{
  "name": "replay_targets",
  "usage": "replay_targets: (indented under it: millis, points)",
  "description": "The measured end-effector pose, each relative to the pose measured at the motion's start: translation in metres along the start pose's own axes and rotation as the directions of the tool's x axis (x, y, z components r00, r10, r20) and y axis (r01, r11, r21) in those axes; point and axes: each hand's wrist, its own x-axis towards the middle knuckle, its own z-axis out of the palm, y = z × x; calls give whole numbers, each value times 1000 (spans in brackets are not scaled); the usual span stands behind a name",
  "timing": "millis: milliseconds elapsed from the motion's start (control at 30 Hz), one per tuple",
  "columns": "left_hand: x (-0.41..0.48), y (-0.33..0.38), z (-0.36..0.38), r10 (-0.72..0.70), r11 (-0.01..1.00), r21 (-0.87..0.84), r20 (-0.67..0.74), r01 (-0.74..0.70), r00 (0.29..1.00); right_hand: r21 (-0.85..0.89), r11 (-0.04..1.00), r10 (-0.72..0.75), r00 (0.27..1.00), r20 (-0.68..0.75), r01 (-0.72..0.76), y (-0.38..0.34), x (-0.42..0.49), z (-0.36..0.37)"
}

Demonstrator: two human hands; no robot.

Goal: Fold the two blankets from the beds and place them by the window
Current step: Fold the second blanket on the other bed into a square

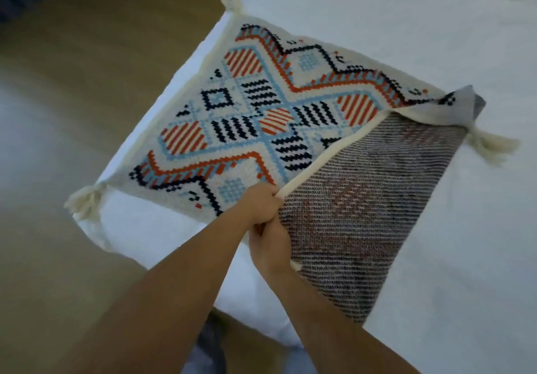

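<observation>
Head view: patterned blanket [247,112] lies spread on the corner of the white bed [406,24], wooden floor [43,83] to the left. Right part is turned over, woven back side [363,199] up. Both hands sit at the near edge, just beside each other. Left hand [258,202] has its fingers curled tight round the near end of the cream hem [334,152]. Right hand [270,245] sits just below it, fingers wrapped over the edge of the turned-over part.

Key relation: all of the cloth lies away from the fingers, up and to the right, and the hem runs diagonally from the left hand toward the far tassel [491,144]. Judgement: 1 fold is in hand, and the next move is likely along that diagonal. Only 1 blanket in frame, no window in view.
</observation>
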Motion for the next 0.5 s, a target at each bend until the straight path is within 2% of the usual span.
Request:
replay_targets:
  millis: [133, 200, 300, 400, 500]
  points:
    - [4, -70, -59, 20, 1000, -16, -118, -22, 993, 109, 994, 29, 996, -81, -20, -54, 13, 77]
    - [4, -107, -90, 30, 1000, 4, -158, -30, 987, 119, 993, -2, 995, -100, 14, -78, 21, 113]
    - [7, -163, -138, 49, 995, 94, -208, -30, 977, 86, 995, -41, 997, -72, 48, -117, 33, 175]
    - [16, -217, -180, -13, 995, 89, -225, 34, 974, 148, 988, -35, 999, 4, 34, -148, 45, 226]
    - [29, -261, -206, -17, 997, 69, -238, 34, 971, 204, 979, -20, 999, 39, 12, -176, 62, 267]
